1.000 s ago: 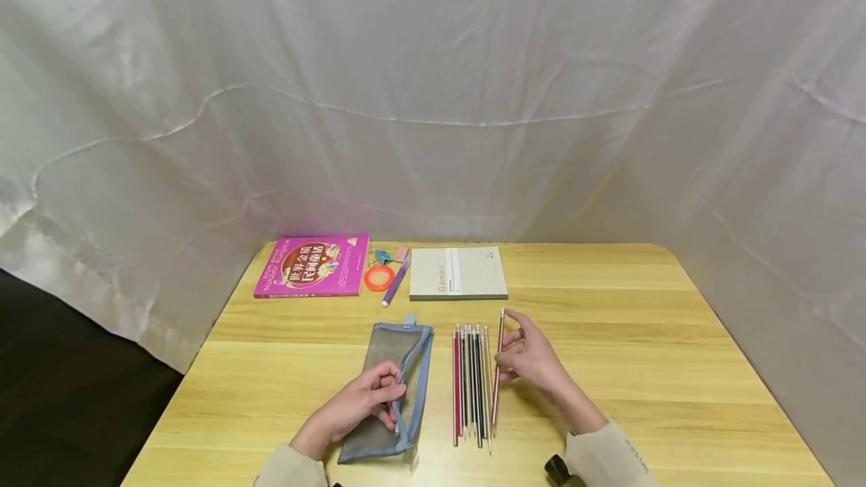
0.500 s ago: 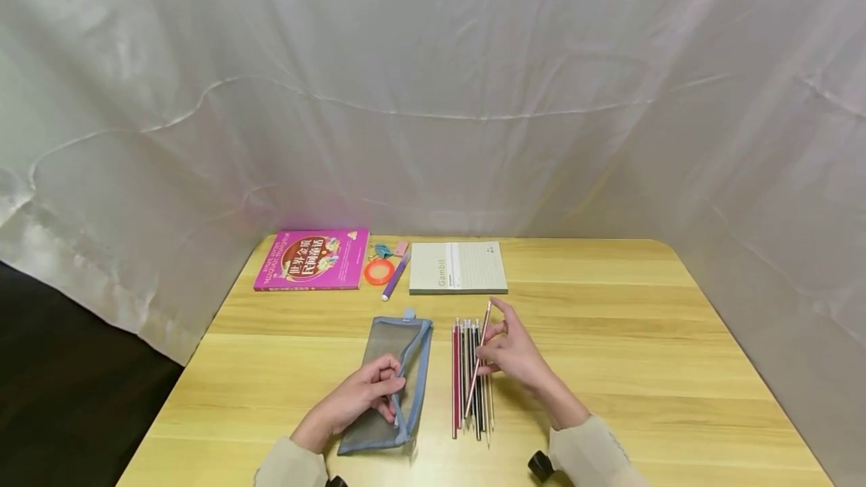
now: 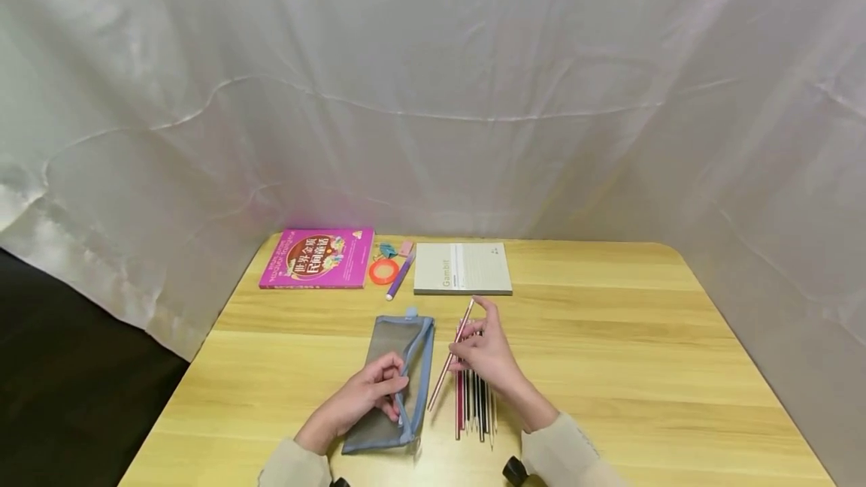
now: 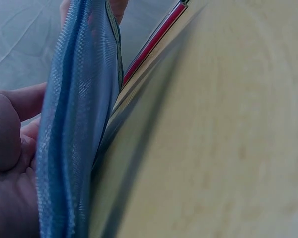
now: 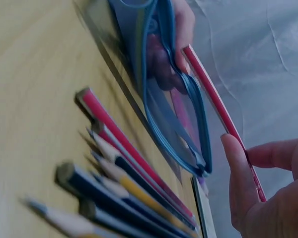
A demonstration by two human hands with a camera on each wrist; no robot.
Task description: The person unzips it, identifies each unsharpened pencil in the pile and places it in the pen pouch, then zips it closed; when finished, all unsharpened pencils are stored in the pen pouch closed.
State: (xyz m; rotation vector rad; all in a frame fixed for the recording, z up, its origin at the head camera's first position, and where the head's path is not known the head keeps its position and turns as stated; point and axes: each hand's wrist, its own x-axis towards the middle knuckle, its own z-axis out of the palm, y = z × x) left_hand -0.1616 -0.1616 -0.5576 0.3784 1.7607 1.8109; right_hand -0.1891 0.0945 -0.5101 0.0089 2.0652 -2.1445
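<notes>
A grey mesh pencil case [image 3: 392, 382] with a blue zip edge lies on the wooden table [image 3: 609, 367]. My left hand [image 3: 368, 397] pinches its open zip edge [image 4: 79, 114] and holds it up. My right hand [image 3: 483, 355] pinches a pink pencil [image 3: 452, 355], tilted, its lower end close to the case's opening [image 5: 179, 109]. In the right wrist view the same pink pencil [image 5: 218, 109] hangs above the case mouth. Several more pencils [image 3: 476, 412] lie side by side on the table to the right of the case, partly under my right hand.
At the table's far side lie a magenta book [image 3: 316, 258], an orange tape ring [image 3: 383, 270], a purple pen [image 3: 398, 278], small clips and an eraser [image 3: 395, 249], and a pale notebook [image 3: 463, 268]. White cloth [image 3: 433, 96] hangs behind and to the sides.
My right hand has carried the pink pencil left, from beside the row of pencils across it toward the case opening, and tilted it. The left hand stays on the zip edge.
</notes>
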